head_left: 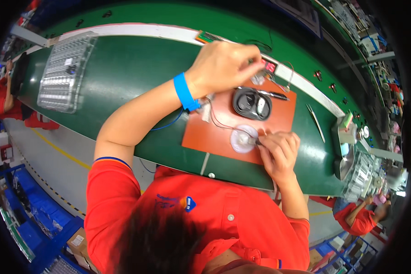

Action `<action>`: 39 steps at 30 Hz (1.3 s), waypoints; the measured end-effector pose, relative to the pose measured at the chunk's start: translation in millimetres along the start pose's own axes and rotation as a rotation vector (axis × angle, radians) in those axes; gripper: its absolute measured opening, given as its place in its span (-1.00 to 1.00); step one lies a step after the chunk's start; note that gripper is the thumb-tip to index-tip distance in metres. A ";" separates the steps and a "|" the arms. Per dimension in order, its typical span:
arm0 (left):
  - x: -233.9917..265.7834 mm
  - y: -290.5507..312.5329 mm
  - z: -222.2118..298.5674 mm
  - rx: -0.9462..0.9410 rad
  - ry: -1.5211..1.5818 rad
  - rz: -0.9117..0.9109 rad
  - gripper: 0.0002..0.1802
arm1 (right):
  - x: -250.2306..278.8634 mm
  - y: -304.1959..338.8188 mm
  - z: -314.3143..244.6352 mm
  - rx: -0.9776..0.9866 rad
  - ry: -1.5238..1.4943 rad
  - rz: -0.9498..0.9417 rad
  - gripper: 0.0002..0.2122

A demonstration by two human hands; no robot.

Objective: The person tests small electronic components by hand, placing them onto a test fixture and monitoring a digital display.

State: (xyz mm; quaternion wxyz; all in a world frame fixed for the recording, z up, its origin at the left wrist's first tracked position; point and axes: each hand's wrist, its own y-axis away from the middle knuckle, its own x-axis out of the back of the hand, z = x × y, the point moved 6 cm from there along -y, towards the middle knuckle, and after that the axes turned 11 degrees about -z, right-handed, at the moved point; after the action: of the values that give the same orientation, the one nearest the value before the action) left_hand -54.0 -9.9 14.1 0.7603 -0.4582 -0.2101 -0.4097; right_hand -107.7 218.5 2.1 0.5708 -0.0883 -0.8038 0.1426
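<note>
My left hand [226, 66], with a blue wrist strap [184, 92], reaches over the far side of an orange-brown mat [198, 132]. Its thumb and forefinger are closed by a small clear container [258, 79]; whatever they hold is too small to name. At the mat's near right, my right hand [281, 153] pinches a small dark piece whose kind I cannot make out. Its fingertips are beside a round whitish dish [243, 139] with pale material inside. A thin dark wire [219, 122] runs across the mat toward those fingertips. Between the hands sits a black tray [252, 104] with a white oval piece.
Behind the tray lies a black pen [274, 95]. Tweezers [316, 123] rest on the green bench to the right, near a metal bin [344, 155]. A small red display [269, 67] stands at the back. Clear plastic trays [66, 73] lie far left. Other people sit at both sides.
</note>
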 end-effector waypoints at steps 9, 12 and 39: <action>139.6 35.2 -243.9 0.432 -0.867 0.096 -0.64 | 24.4 -21.0 60.8 -0.151 -0.133 0.044 -0.83; 169.2 60.4 -293.4 0.615 -1.041 -0.084 -0.54 | 37.4 -41.4 137.9 -0.360 -0.013 0.136 -0.86; -36.6 6.0 30.2 0.169 0.396 -0.331 -0.85 | -3.7 -24.9 39.3 -0.340 -0.538 -0.010 -0.75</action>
State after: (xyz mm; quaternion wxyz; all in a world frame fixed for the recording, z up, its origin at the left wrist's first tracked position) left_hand -68.5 33.6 0.3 0.7446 -0.2636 -0.1629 -0.5913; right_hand -143.1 188.8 -5.1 0.3155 -0.1376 -0.9386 0.0215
